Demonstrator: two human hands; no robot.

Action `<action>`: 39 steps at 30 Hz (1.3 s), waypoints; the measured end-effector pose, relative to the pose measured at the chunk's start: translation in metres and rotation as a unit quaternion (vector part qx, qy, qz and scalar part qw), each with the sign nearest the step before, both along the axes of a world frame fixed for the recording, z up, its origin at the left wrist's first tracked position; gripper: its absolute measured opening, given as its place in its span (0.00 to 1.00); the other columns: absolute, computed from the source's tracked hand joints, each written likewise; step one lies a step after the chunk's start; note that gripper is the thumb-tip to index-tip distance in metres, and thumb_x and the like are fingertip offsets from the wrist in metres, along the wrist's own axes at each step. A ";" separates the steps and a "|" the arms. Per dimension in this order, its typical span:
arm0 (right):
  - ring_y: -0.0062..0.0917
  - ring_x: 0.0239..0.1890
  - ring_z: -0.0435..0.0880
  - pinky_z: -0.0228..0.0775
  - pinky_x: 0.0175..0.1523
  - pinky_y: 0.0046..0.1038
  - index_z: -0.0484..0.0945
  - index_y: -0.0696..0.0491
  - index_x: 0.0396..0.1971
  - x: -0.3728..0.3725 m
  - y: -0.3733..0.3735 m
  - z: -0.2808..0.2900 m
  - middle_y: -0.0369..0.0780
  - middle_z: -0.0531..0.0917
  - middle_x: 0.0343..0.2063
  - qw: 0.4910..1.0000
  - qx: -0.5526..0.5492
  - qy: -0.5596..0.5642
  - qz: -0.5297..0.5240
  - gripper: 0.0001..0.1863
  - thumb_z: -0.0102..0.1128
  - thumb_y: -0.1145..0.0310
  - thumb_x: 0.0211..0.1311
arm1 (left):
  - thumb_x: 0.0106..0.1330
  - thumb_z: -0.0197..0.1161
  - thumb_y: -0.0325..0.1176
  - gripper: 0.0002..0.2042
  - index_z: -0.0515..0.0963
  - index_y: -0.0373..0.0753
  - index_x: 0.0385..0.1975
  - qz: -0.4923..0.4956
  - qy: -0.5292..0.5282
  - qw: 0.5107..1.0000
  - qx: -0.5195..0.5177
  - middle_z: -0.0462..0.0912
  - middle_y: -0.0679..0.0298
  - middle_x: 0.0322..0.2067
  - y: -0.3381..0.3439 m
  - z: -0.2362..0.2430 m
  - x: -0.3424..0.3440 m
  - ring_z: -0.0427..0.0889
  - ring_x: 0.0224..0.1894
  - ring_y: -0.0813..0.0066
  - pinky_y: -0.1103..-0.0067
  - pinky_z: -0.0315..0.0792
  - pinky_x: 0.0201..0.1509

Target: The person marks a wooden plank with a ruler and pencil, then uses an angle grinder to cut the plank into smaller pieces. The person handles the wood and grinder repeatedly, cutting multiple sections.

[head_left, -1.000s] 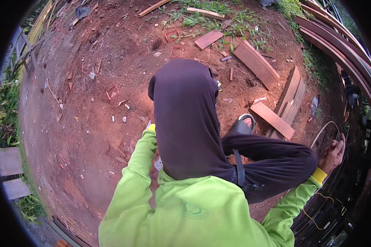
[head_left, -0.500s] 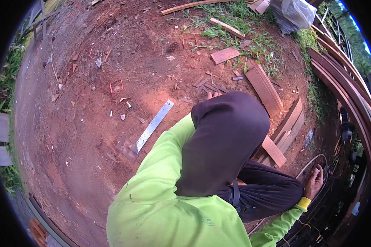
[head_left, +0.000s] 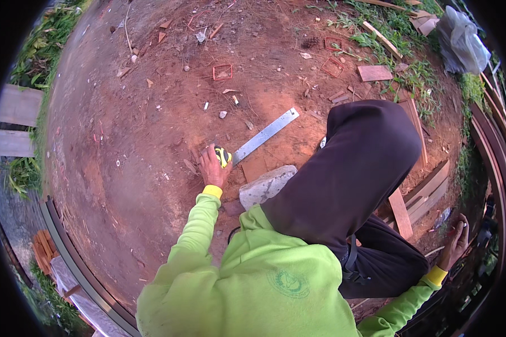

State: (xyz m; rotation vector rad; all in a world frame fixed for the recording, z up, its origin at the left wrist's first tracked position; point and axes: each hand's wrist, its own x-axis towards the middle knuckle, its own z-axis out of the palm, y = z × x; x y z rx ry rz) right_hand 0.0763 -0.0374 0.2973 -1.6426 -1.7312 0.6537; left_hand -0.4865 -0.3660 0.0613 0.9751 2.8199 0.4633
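My left hand point(head_left: 212, 168) is on the dirt at the left, its fingers closed around a yellow and black tape measure point(head_left: 223, 156). Right beside the tape, a flat silver metal blade point(head_left: 266, 136), like a ruler or square, lies slanting away to the right. A piece of brown board point(head_left: 254, 169) and a grey stone block point(head_left: 267, 186) sit between that hand and my bent knee. Off to the right, my right hand point(head_left: 454, 247) is raised past my folded leg. Its fingers are curled, with a small white thing point(head_left: 464, 224) at the fingertips, too small to name.
Cut boards point(head_left: 427, 194) lie by my right leg, near a short plank point(head_left: 400, 214). Red square frames point(head_left: 222, 72) and wood scraps are scattered on the dirt. A grey plastic bag point(head_left: 460, 42) sits at the far right. Long timbers point(head_left: 492, 151) curve along the right edge.
My left hand, mostly hidden behind my knee before, has come back left with the tape measure to the metal blade's near end. The view has shifted left. My right hand stays off to the right.
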 end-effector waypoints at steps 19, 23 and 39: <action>0.14 0.25 0.80 0.73 0.28 0.19 0.80 0.59 0.32 -0.257 0.052 -0.076 0.36 0.82 0.24 0.932 -0.008 0.362 0.021 0.03 0.61 0.76 0.61 | 0.71 0.55 0.30 0.13 0.76 0.29 0.50 -0.256 -0.442 0.772 0.379 0.82 0.57 0.44 0.288 0.084 0.014 0.80 0.44 0.73 0.77 0.74 0.51; 0.17 0.26 0.80 0.73 0.32 0.24 0.80 0.60 0.27 -0.267 0.059 -0.091 0.37 0.82 0.21 0.920 0.046 0.385 -0.052 0.06 0.65 0.72 0.54 | 0.70 0.58 0.35 0.17 0.75 0.31 0.53 -0.341 -0.617 0.680 0.204 0.84 0.59 0.39 0.397 0.136 0.075 0.82 0.36 0.76 0.82 0.76 0.41; 0.23 0.30 0.80 0.74 0.38 0.27 0.78 0.60 0.43 -0.210 0.041 -0.100 0.41 0.83 0.32 0.954 0.015 0.299 -0.027 0.14 0.53 0.65 0.68 | 0.64 0.62 0.30 0.11 0.80 0.30 0.42 -0.250 -0.503 0.811 0.166 0.84 0.61 0.30 0.247 -0.014 -0.012 0.81 0.29 0.77 0.80 0.74 0.34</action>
